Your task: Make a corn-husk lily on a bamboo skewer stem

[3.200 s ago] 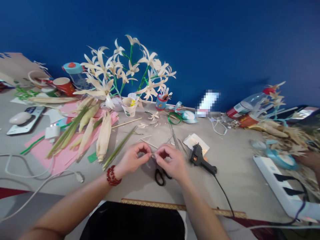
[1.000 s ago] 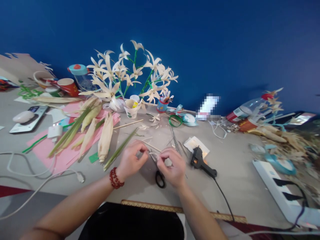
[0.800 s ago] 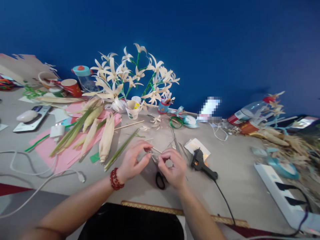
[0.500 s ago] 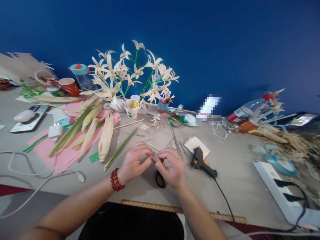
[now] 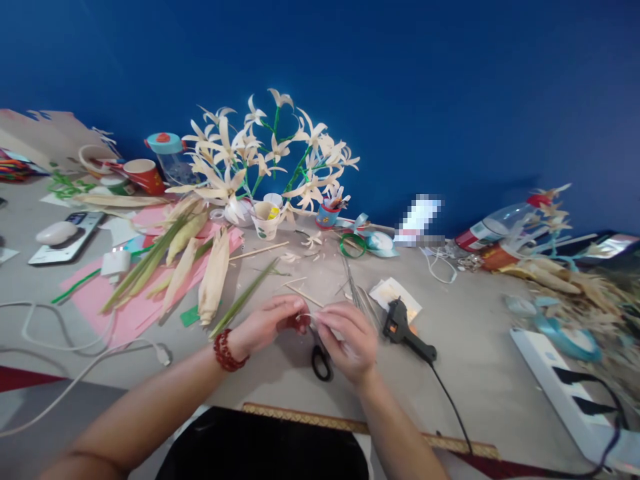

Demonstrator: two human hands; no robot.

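Hands: two, fingertips meeting just above the table edge. Left hand (image 5: 267,325) pinches one end of a small pale piece (image 5: 309,315) between thumb and forefinger; right hand (image 5: 351,337), fingers curled, pinches the other end. The piece is too small to say what it is. One red bead bracelet (image 5: 226,351) on the left wrist. One pair of black-handled scissors (image 5: 321,361) lies under the right hand, handles poking out toward the person. One black glue gun (image 5: 403,326) just right of the right hand, apart from it. Several corn husks (image 5: 214,277) on one pink sheet (image 5: 131,313) beyond the left hand. One husk-flower bouquet (image 5: 265,152) well beyond both hands. Against half a second ago: pinch unchanged, left hand lies flatter, right hand covers more of the scissors; glue gun and scissors unmoved. Label on the lying bottle (image 5: 493,217) far right is too blurred to read.
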